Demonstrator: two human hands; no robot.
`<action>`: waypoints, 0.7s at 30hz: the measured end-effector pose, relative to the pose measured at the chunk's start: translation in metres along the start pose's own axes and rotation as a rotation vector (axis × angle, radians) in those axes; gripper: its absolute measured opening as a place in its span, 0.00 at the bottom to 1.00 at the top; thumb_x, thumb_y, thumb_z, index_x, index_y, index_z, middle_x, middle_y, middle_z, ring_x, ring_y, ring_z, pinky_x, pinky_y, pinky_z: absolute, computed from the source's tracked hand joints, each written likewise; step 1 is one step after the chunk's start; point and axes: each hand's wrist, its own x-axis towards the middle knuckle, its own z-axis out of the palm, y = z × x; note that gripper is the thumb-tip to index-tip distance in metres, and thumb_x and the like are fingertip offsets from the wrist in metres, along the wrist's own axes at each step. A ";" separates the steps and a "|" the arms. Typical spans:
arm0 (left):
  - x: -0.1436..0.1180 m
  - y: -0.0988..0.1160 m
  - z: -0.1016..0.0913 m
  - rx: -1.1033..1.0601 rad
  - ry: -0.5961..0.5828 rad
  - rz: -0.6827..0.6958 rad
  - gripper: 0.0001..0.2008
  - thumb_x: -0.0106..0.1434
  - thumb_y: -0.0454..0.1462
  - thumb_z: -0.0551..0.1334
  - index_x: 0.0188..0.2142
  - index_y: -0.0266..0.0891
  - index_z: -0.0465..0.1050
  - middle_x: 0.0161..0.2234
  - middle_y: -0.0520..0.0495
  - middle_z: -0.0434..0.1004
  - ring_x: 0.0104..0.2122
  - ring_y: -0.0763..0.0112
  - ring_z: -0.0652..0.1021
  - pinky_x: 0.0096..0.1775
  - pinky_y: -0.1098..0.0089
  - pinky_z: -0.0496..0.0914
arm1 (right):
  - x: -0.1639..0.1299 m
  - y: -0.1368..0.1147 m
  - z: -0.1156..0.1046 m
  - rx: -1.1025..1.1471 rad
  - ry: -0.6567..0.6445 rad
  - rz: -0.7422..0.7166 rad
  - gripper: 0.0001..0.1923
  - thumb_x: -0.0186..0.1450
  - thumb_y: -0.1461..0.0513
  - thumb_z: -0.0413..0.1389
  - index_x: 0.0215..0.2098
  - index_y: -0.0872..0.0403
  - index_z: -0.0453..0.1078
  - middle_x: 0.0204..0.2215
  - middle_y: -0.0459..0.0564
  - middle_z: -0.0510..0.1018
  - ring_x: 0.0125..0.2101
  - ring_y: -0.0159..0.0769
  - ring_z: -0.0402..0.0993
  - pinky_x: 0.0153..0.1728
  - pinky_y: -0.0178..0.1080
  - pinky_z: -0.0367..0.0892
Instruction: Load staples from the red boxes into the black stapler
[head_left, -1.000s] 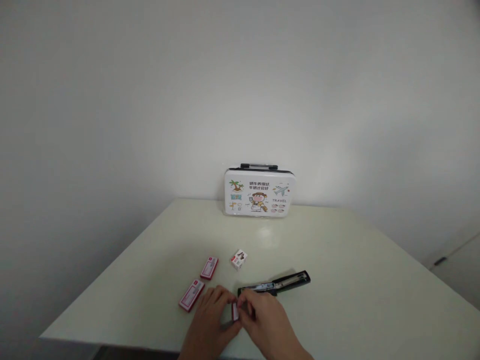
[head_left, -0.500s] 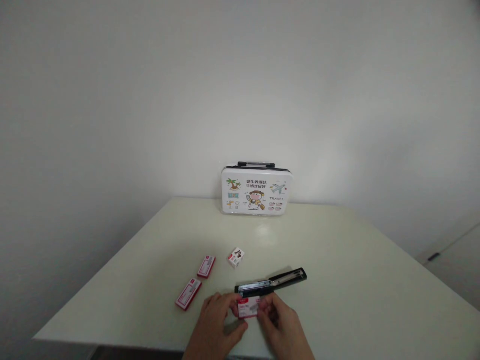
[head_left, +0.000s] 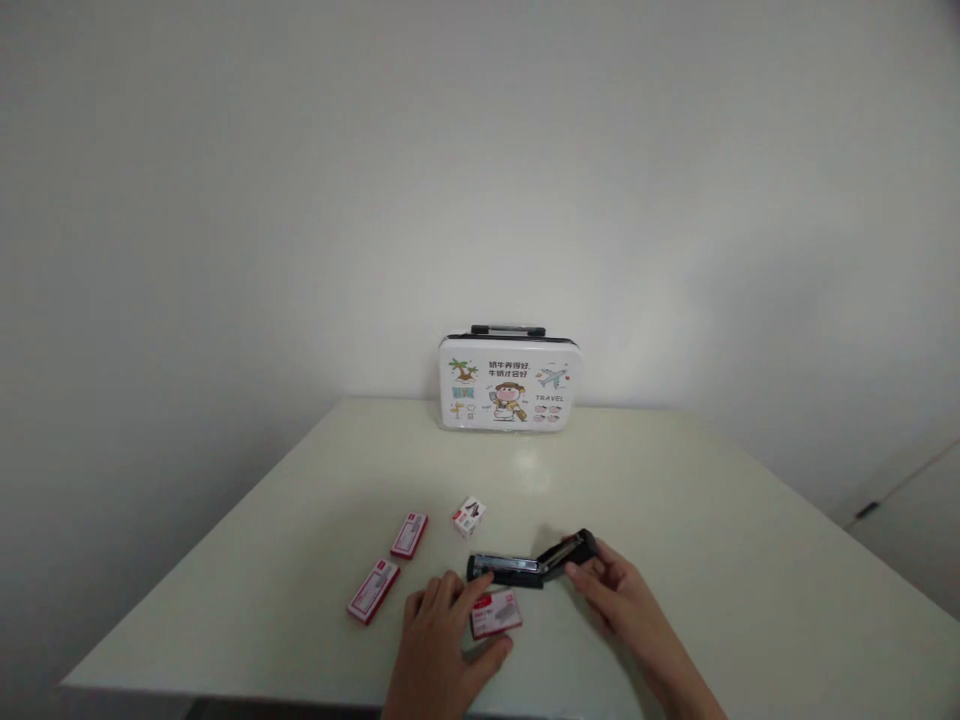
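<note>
The black stapler (head_left: 508, 571) lies unfolded on the table, its metal staple channel showing and its upper arm raised at an angle to the right. My right hand (head_left: 622, 610) grips the end of that arm between thumb and fingers. My left hand (head_left: 442, 640) is spread around the left side of a red and white staple box (head_left: 496, 613) just in front of the stapler. Its index fingertip reaches the stapler's left end, and its thumb is apart below the box. Whether the left fingers press on the box, I cannot tell.
Two flat red and white boxes (head_left: 373, 591) (head_left: 409, 535) lie left of my left hand. A small white box (head_left: 469, 516) with a stapler picture sits behind the stapler. Against the wall stands a white case (head_left: 510, 385) with cartoon prints and a black handle.
My right hand has left the staple box, moved right and taken hold of the stapler's arm, which is now tilted up more steeply. My left hand's index finger has shifted onto the stapler's end.
</note>
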 end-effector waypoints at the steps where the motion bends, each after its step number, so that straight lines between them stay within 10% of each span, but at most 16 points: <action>1: 0.000 0.001 0.000 0.008 -0.004 -0.002 0.31 0.59 0.47 0.70 0.61 0.57 0.69 0.49 0.46 0.75 0.51 0.56 0.74 0.52 0.57 0.64 | 0.008 -0.007 0.005 -0.042 -0.034 -0.061 0.26 0.62 0.44 0.64 0.47 0.53 0.73 0.22 0.38 0.64 0.20 0.27 0.58 0.22 0.32 0.55; 14: -0.013 -0.021 -0.003 0.132 0.147 0.102 0.17 0.62 0.49 0.67 0.51 0.56 0.77 0.40 0.48 0.76 0.43 0.59 0.76 0.46 0.58 0.67 | 0.035 -0.009 0.063 -0.649 -0.146 -0.181 0.11 0.59 0.62 0.64 0.41 0.49 0.76 0.23 0.38 0.69 0.26 0.32 0.67 0.29 0.33 0.55; 21: -0.022 -0.055 -0.024 0.290 0.435 -0.321 0.19 0.59 0.50 0.66 0.46 0.45 0.74 0.52 0.40 0.70 0.50 0.47 0.71 0.48 0.50 0.68 | 0.032 -0.005 0.059 -0.684 -0.117 -0.177 0.12 0.60 0.60 0.64 0.43 0.48 0.75 0.23 0.38 0.69 0.26 0.32 0.69 0.29 0.33 0.55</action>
